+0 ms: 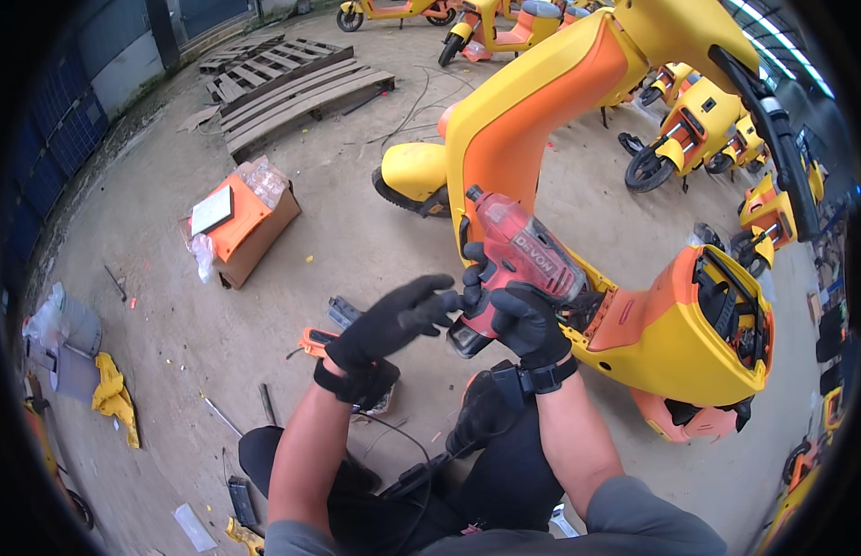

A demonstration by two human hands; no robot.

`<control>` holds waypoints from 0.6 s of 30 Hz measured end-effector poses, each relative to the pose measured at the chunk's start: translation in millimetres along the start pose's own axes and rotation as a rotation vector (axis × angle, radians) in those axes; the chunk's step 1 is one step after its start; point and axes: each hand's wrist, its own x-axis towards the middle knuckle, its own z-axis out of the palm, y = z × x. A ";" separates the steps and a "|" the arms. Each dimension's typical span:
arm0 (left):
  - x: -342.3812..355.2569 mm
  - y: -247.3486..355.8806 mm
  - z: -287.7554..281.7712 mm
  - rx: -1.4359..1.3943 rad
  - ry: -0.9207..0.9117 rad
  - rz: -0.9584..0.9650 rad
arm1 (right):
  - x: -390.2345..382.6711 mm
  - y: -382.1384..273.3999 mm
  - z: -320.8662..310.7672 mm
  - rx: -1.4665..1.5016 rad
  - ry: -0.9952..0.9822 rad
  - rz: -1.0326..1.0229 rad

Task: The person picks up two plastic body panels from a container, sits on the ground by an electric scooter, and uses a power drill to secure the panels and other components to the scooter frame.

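Note:
My right hand (532,324), in a black glove, is wrapped round the handle of a red cordless power driver (528,248). The driver's nose points up and to the left, and its battery end is low beside my left fingers. My gloved left hand (389,320) is just left of the handle, fingers stretched toward it. I see nothing held in that hand, and whether its fingertips touch the driver or my right fingers is unclear. Beyond the driver stands a yellow and orange electric scooter (505,120), its rear body (676,324) open at the top.
A cardboard box (264,243) with orange parts stands front left, and wooden pallets (296,93) lie farther back. Below my left hand is an orange part (315,341). A yellow part (115,398) and a bucket (74,320) are at far left. More scooters (676,139) stand behind.

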 end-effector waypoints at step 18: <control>-66.6 -36.7 32.2 0.357 0.261 0.157 | -19.8 19.8 13.1 -0.380 0.093 0.189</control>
